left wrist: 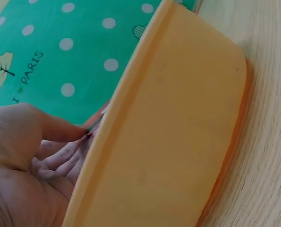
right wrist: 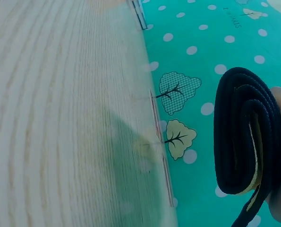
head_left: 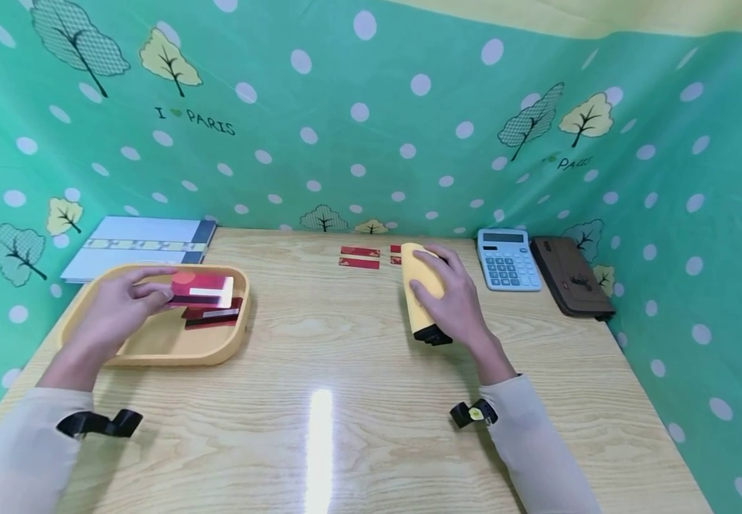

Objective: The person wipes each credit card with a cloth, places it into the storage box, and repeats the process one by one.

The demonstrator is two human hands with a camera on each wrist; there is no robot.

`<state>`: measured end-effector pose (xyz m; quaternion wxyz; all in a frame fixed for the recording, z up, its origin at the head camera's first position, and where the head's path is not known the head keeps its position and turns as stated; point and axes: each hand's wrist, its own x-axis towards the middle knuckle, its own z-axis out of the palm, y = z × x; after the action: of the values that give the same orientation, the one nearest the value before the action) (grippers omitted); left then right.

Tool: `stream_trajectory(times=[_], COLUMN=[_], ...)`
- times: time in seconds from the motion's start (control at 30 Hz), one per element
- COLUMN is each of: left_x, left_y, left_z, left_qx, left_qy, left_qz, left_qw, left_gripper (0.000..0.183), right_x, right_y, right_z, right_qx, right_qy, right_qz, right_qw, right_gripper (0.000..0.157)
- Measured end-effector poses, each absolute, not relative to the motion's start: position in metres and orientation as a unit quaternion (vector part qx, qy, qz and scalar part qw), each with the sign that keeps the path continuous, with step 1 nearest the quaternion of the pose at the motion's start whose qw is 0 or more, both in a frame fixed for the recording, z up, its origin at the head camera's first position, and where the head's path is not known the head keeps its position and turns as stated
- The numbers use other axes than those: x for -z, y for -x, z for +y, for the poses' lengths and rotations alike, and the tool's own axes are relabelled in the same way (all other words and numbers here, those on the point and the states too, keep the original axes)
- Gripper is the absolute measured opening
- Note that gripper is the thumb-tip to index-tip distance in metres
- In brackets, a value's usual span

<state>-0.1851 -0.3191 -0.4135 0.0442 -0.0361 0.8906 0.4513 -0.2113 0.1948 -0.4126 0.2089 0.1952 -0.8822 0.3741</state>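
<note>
Teal curtain [head_left: 371, 86] rises behind and on both sides of your table [head_left: 377, 400], printed with pale dots, trees and "I PARIS". Pale wood grain runs across the top, and a white streak of light [head_left: 319, 450] glares at the near edge. Along the back left lies a folder [head_left: 140, 232], just behind the rounded tray [head_left: 172, 359]. Your left hand [head_left: 114, 303] pinches a red card [head_left: 207, 280] between thumb and fingers above that tray; more red cards [head_left: 217, 314] lie in its right end. Near the curtain, at the middle, red strips [head_left: 359, 263] lie flat on the wood, some partly hidden by the yellow-and-black roll [head_left: 417, 285]. Your right hand [head_left: 457, 293] grips that roll, fingers wrapped about it; the right wrist view shows its folded dark end. At the back right stands the colour of pale blue on a calculator [head_left: 506, 268], with a brown case [head_left: 570, 278] beside it.
</note>
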Motion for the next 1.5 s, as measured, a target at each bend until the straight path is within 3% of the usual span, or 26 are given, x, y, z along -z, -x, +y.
stream_trajectory(times=[0.63, 1.5], left_x=[0.427, 0.429], left_y=[0.196, 0.193], left_z=[-0.308, -0.307], left_qx=[-0.474, -0.501], left_qy=[-0.022, 0.024], left_qz=[0.876, 0.862], left_qw=[0.086, 0.071], left_gripper=[0.051, 0.052], right_x=[0.412, 0.415], right_y=[0.210, 0.209], right_z=[0.196, 0.195], right_qx=[-0.372, -0.369], right_qy=[-0.200, -0.204], right_qz=[-0.884, -0.887], right_qw=[0.198, 0.186], right_gripper=[0.048, 0.048])
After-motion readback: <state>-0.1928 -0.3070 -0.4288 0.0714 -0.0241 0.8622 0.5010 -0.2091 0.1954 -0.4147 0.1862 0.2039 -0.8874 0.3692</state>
